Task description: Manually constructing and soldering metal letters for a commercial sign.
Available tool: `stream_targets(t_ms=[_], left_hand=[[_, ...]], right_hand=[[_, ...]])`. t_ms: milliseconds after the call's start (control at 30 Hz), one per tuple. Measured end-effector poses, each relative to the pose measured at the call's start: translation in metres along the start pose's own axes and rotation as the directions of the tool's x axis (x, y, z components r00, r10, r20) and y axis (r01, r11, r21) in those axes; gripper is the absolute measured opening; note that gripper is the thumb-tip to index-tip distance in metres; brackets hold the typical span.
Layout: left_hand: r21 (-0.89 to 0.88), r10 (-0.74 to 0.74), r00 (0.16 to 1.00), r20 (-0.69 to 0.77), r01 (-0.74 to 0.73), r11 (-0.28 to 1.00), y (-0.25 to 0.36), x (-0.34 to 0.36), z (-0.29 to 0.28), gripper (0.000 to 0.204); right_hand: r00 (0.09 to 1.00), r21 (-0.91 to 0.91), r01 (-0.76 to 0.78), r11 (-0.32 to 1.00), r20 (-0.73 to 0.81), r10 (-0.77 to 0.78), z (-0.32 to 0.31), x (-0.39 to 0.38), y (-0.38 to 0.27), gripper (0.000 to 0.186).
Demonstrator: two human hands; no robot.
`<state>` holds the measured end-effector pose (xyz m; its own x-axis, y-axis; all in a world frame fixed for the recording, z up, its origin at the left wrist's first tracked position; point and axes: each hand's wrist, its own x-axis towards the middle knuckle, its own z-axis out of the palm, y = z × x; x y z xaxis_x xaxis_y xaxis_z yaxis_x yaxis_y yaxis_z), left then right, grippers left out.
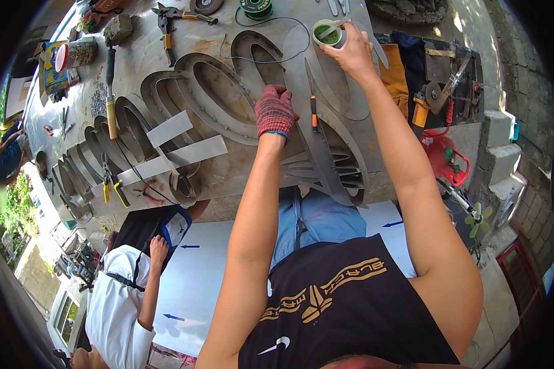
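Observation:
My right hand (353,54), bare, grips a small white cup (334,45) with green stuff inside. A pale flat stick (330,31) leans across its mouth. My left hand (276,112) wears a red and dark knitted glove and is closed over the end of a curved metal strip (260,60); what its fingers hold, if anything, is hidden. Bent metal strips (218,92) stand on edge in looping letter-like shapes across the table. Between my hands lies a pointed tool with an orange and black handle (314,115), beside a flat metal strip (323,161).
On the metal table (218,166) lie snips (166,34), a hammer (110,92), pliers (112,181), a green spool (256,8) and a jar (77,53). Right, an angle grinder (426,104) sits near a red plastic chair (446,160). A co-worker in white (118,295) is at lower left.

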<state>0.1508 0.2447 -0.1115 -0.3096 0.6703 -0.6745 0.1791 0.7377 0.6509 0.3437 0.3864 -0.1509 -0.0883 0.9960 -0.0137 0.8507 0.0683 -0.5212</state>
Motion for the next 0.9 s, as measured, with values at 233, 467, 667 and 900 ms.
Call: stream_targets(t_ms=[233, 467, 667, 900], left_hand=[[0.059, -0.008, 1.0, 0.017, 0.007, 0.998, 0.001, 0.001, -0.001, 0.033], [0.048, -0.043, 0.998, 0.052, 0.041, 0.998, 0.003, 0.001, -0.001, 0.036], [-0.094, 0.017, 0.997, 0.07, -0.01, 0.996, 0.004, 0.0, -0.001, 0.043], [-0.112, -0.001, 0.996, 0.087, 0.011, 0.994, -0.001, 0.002, -0.001, 0.045]], right_hand=[[0.996, 0.015, 0.036, 0.999, -0.086, -0.035, 0.01, -0.011, 0.014, 0.076], [0.991, 0.364, -0.064, 0.929, -0.083, 0.101, -0.008, 0.003, 0.028, 0.073], [0.985, 0.38, -0.078, 0.921, -0.115, 0.131, -0.023, 0.023, 0.027, 0.071], [0.978, 0.508, -0.157, 0.847, -0.041, 0.207, -0.044, 0.01, 0.014, 0.068]])
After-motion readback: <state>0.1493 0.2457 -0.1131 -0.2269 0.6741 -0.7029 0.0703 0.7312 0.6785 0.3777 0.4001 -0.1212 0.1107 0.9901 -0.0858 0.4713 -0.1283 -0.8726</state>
